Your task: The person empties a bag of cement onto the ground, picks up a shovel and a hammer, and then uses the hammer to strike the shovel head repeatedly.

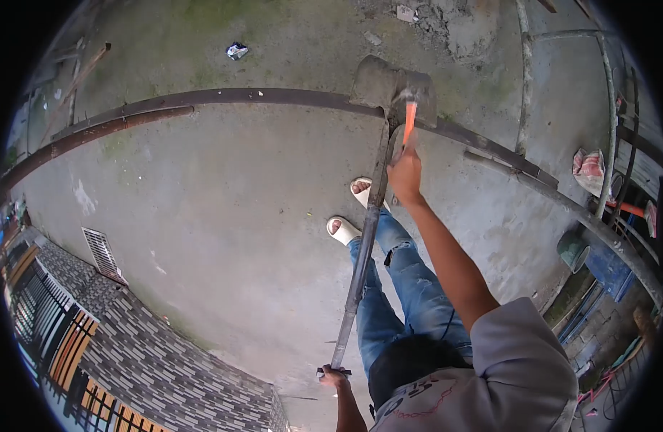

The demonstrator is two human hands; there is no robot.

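Observation:
A long shovel [362, 270] slants up from my waist, its worn grey blade [375, 81] lying over a dark metal beam [288, 97]. Its far end is in my left hand [333, 376], with the fingers wrapped round the crossbar grip. My right hand [405, 176] grips a hammer [410, 121] by its orange handle. The hammer's head is smeared by motion and overlaps the blade near the shaft's socket. Both of my feet, in pale slides [344, 229], stand just left of and behind the shaft's upper half.
A rusty bar [94, 135] lies along the beam at left. Crumpled litter [236, 50] sits on the concrete [223, 187] beyond. At right are bamboo poles [603, 122], a red-and-white sack [588, 171], a green bucket [573, 250] and a blue container [611, 272]. A tiled wall [166, 360] stands lower left.

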